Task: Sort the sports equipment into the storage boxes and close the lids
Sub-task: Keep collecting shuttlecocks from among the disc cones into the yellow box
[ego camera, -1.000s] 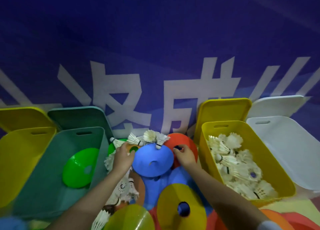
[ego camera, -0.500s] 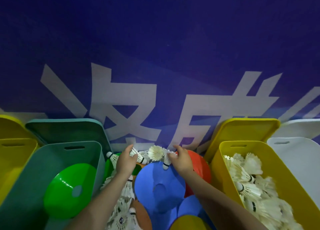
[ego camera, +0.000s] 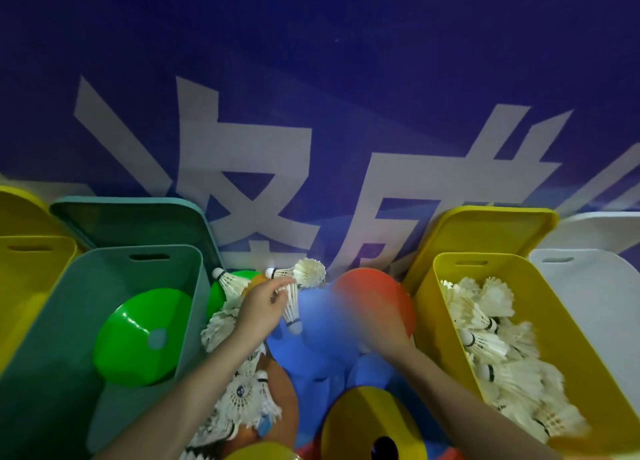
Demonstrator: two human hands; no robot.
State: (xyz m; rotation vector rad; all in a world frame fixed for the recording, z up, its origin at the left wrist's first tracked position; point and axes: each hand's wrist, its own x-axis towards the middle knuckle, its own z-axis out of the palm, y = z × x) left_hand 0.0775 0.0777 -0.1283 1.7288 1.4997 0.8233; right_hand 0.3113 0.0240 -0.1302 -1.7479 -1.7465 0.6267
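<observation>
My left hand (ego camera: 261,307) pinches a white shuttlecock (ego camera: 291,305) by its feathers, cork hanging down over a blue cone (ego camera: 318,352). Another shuttlecock (ego camera: 301,272) lies just beyond the fingers. My right hand (ego camera: 384,331) is a motion blur in front of a red cone (ego camera: 384,286); its fingers and any load cannot be made out. Right of it, the open yellow box (ego camera: 427,297) holds several shuttlecocks. The open teal box (ego camera: 194,286) on the left holds a green cone (ego camera: 138,335). More shuttlecocks (ego camera: 242,397) lie under my left forearm.
A yellow cone (ego camera: 367,421) sits at the bottom centre. An open white box (ego camera: 588,286) stands far right and another yellow box (ego camera: 34,269) far left. All lids lean back against the blue banner wall. A second green cone (ego camera: 218,293) sits between the teal box and the pile.
My left hand has lifted a shuttlecock off the pile. My right hand has left the shuttlecocks at the back and swings right and toward me, blurred. The camera has tilted down slightly.
</observation>
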